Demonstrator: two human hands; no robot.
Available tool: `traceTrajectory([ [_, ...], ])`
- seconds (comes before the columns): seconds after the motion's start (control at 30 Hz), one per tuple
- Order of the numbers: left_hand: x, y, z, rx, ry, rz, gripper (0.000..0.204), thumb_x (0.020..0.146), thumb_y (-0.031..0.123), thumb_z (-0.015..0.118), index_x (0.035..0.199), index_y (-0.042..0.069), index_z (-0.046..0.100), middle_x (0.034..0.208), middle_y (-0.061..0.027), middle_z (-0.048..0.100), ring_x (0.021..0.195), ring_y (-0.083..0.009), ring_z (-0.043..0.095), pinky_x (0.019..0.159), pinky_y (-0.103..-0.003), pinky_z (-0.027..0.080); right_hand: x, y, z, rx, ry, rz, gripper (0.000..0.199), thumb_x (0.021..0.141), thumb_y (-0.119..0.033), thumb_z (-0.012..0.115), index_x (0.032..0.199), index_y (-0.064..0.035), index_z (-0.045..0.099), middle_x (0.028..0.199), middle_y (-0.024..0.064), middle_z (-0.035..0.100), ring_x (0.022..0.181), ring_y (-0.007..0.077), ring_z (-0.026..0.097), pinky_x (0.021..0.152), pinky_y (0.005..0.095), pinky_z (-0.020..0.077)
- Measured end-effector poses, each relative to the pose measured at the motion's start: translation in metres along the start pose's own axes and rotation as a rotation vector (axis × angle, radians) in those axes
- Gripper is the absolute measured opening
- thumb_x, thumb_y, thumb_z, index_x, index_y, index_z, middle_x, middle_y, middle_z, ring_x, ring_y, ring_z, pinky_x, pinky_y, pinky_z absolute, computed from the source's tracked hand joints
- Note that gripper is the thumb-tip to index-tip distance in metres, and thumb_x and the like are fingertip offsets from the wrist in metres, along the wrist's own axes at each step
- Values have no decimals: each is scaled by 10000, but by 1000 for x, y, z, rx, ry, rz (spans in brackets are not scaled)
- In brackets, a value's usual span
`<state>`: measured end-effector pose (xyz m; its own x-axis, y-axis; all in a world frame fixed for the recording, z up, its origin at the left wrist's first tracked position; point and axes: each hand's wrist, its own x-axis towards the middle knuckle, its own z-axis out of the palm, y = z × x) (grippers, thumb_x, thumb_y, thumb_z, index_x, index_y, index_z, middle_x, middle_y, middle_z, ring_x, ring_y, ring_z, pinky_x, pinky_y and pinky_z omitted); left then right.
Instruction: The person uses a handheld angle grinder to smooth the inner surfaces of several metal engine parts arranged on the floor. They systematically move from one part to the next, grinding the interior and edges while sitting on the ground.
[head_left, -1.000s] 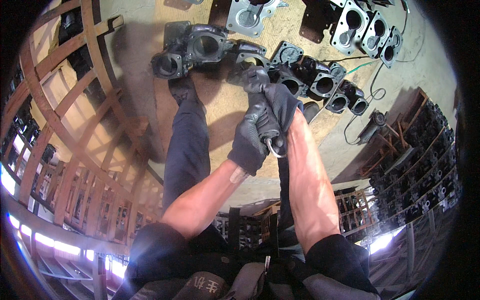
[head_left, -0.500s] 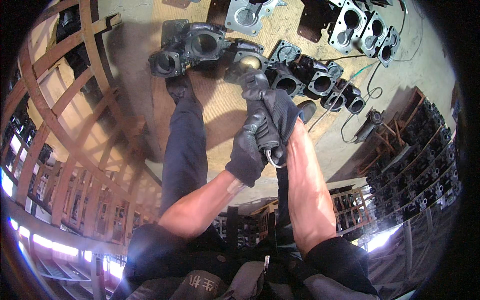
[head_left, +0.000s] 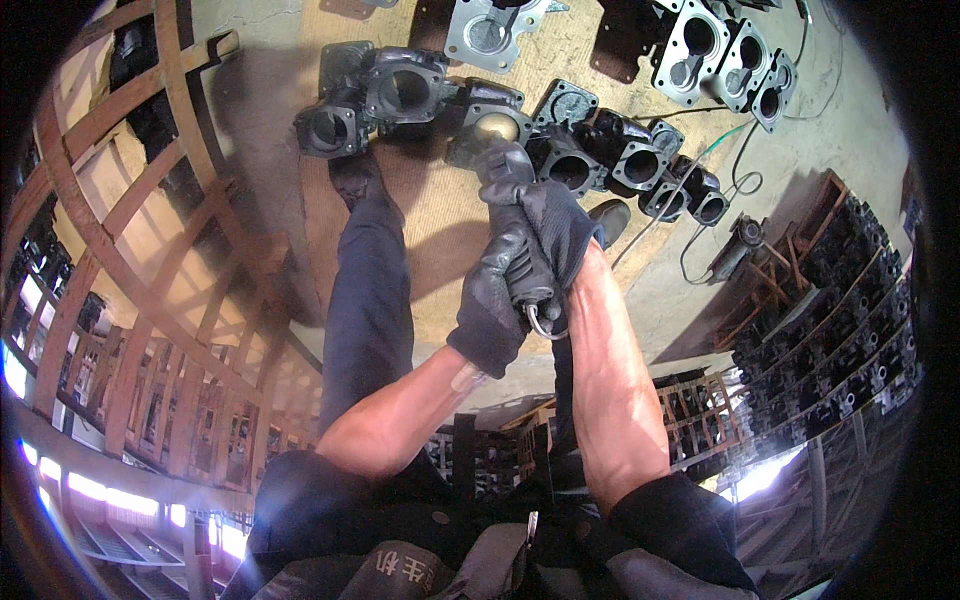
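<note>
Power tool (head_left: 520, 275): handheld, brass-coloured rotary head (head_left: 497, 128) against a dark metal casting (head_left: 480, 108) on the floor (head_left: 440, 215) | left hand (head_left: 497, 300): grey glove, clenched round tool body | right hand (head_left: 545, 220): gloved, clasped over tool from above | surroundings: row of dark castings (head_left: 640, 165), pale castings (head_left: 715, 50), cable (head_left: 700, 170), wooden crate (head_left: 110, 200) at left.

Left hand (head_left: 497, 300) and right hand (head_left: 548, 222) gloved, fingers clenched together, bare forearms extended forward

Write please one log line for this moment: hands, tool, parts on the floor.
left hand: gloved, grips tool body | right hand: gloved, grips tool higher up | power tool: rounded head on dark metal casting | floor: row of castings
</note>
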<state>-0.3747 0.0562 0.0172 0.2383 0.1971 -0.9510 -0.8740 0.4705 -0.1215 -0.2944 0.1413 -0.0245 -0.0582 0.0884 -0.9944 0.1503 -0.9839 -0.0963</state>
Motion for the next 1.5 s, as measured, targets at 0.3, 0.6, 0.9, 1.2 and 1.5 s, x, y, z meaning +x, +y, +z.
traceTrajectory([
  [0.3, 1, -2, 2, -8, 105, 5, 247, 922, 300, 486, 1001, 86, 581, 821, -48, 639, 555, -174, 599, 431, -326, 516, 2, 6, -2, -21, -41, -168, 270, 719, -221, 720, 886, -14, 673, 742, 30, 598, 619, 131, 516, 574, 290, 429],
  [0.6, 13, 6, 11, -31, 35, -30, 232, 933, 295, 474, 959, 95, 589, 761, -25, 634, 538, -158, 592, 441, -325, 521, 8, -4, -5, -74, -2, -65, 299, 781, -282, 678, 890, -4, 689, 741, 21, 602, 654, 103, 504, 579, 281, 423],
  [0.9, 23, 10, 14, -11, 17, -51, 220, 941, 300, 464, 934, 119, 588, 752, 0, 631, 518, -136, 573, 419, -303, 499, 26, -1, -7, 107, -34, 28, 271, 721, -253, 724, 845, -16, 678, 686, 14, 566, 579, 136, 497, 531, 305, 397],
  [1.2, 4, 5, 13, -71, 97, -52, 211, 933, 293, 488, 962, 108, 584, 744, -12, 623, 536, -140, 586, 441, -300, 514, 15, 10, -4, -84, 3, -64, 265, 691, -251, 756, 791, -23, 664, 675, 15, 566, 565, 138, 478, 519, 318, 398],
  [1.5, -6, -1, -4, -55, -6, -35, 217, 930, 296, 491, 978, 103, 578, 777, -24, 625, 539, -157, 597, 421, -321, 515, 6, 15, -3, -239, -15, -80, 195, 793, -199, 641, 910, -47, 674, 821, 99, 650, 741, 189, 603, 635, 309, 471],
])
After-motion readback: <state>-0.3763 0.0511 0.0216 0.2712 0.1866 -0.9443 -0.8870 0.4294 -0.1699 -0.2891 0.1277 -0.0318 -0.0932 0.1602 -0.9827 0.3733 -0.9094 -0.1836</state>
